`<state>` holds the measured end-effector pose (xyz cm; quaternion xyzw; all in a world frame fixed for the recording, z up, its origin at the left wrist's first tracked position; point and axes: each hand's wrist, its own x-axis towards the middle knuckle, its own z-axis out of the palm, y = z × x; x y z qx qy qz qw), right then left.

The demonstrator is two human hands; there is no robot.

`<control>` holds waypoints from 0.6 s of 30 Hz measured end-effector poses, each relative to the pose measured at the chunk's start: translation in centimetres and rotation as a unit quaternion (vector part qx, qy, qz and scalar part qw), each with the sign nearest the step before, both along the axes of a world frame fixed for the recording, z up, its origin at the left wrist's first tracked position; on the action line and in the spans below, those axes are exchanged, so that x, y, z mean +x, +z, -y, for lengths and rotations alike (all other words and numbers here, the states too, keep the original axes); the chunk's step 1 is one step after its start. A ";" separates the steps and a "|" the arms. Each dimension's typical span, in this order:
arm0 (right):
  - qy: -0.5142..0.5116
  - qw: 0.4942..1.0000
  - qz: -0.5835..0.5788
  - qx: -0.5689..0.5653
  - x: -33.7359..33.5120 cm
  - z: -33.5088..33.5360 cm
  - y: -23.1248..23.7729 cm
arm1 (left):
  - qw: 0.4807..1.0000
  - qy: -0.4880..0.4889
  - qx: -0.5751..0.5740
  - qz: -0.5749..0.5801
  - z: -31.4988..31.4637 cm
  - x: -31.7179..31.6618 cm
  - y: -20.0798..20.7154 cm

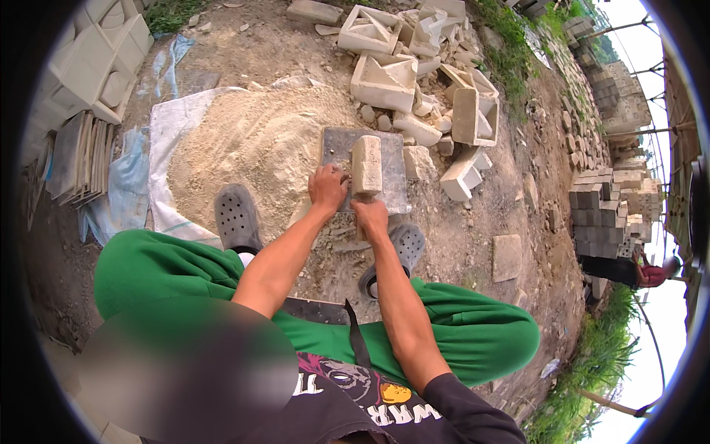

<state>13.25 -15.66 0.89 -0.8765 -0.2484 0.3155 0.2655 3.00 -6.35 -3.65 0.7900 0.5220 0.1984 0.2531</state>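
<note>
My right hand [370, 217] is closed round the handle of a mallet with a pale, dusty, block-shaped head [367, 164]. The head is over a dark flat slab [336, 148] on the ground between my feet. My left hand [328, 187] is at the slab's left part, close beside the mallet head. Its fingers are curled together, and whatever they grip is hidden. Pale crumbs and dust lie about the slab.
A heap of pale grit [251, 140] spreads over a white sheet [164, 140] on the left. Broken cast blocks [384, 81] are piled beyond the slab. Thin boards [74, 159] lean at far left. Stacked blocks [595, 214] and another person [651, 275] are at far right.
</note>
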 end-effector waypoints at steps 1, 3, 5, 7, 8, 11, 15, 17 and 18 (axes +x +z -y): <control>-0.002 1.000 0.002 0.000 0.4 0.1 -0.5 | 1.000 0.002 -0.003 -0.011 -0.1 0.3 0.3; -0.071 0.997 -0.003 0.034 2.2 1.0 -2.4 | 0.999 -0.025 -0.024 -0.015 -0.2 1.5 1.5; -0.086 0.995 -0.015 0.047 2.6 1.5 -2.6 | 0.998 -0.039 -0.044 -0.026 -0.7 1.7 1.3; -0.107 0.992 -0.024 0.060 3.3 2.0 -3.0 | 0.998 -0.045 -0.012 0.043 -1.4 1.9 0.4; -0.100 0.994 -0.023 0.023 3.4 2.0 -3.3 | 0.998 -0.046 -0.009 0.042 -2.1 2.0 -0.8; -0.098 0.995 -0.022 -0.003 2.9 2.1 -3.3 | 0.997 -0.052 0.061 -0.006 -4.0 2.3 -2.4; -0.112 0.988 -0.099 -0.032 3.1 1.9 -1.8 | 0.982 -0.176 -0.039 -0.064 -4.1 3.0 -1.4; -0.125 0.984 -0.129 -0.009 3.2 2.2 -0.6 | 0.970 -0.225 -0.071 -0.060 -3.5 3.3 0.4; -0.133 0.978 -0.158 0.012 3.2 2.4 0.0 | 0.963 -0.235 -0.117 -0.063 -3.2 3.5 1.3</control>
